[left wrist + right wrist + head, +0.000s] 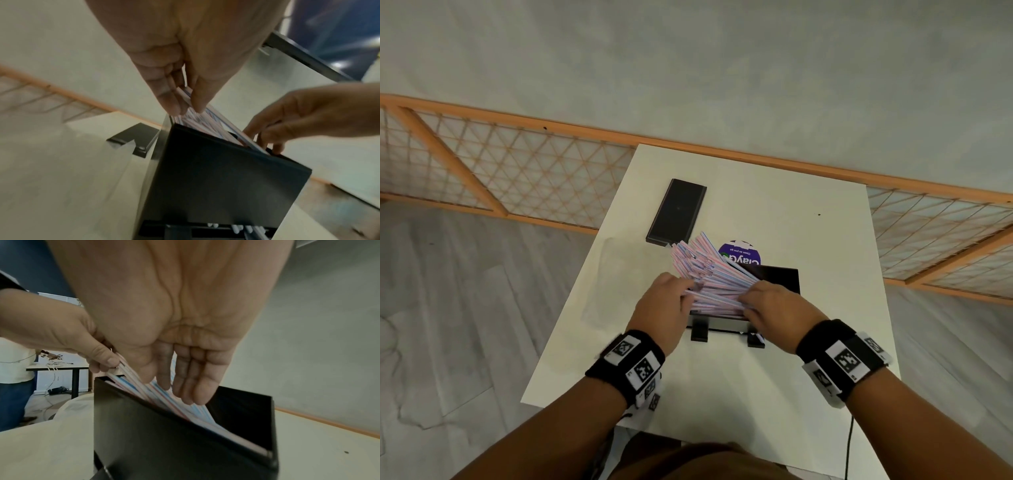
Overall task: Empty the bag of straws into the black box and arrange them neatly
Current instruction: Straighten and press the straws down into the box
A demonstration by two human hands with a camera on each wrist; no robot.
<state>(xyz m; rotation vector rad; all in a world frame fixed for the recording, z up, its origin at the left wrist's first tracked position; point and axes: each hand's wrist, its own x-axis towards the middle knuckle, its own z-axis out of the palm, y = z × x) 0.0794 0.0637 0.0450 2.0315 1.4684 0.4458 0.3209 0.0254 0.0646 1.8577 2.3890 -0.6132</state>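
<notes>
A thick bundle of pink, blue and white striped straws [709, 274] leans out of the upright black box [780, 279], fanning up and to the left. My left hand [686, 287] pinches the bundle's near side between thumb and fingers [174, 100]. At the box's right end my right hand [746, 301] lays straight fingers [191, 386] on the straws [205, 415] where they enter the box [164, 443]. White straw ends show in the slot at the foot of the box [226, 178]. A clear, flat plastic bag [613, 274] lies on the table to the left.
The box's flat black lid [676, 210] lies at the back of the white table [825, 240]. A round purple label [739, 255] sits behind the box. An orange lattice rail [517, 164] runs past the table's far edge. Another person [14, 361] stands at a desk far off.
</notes>
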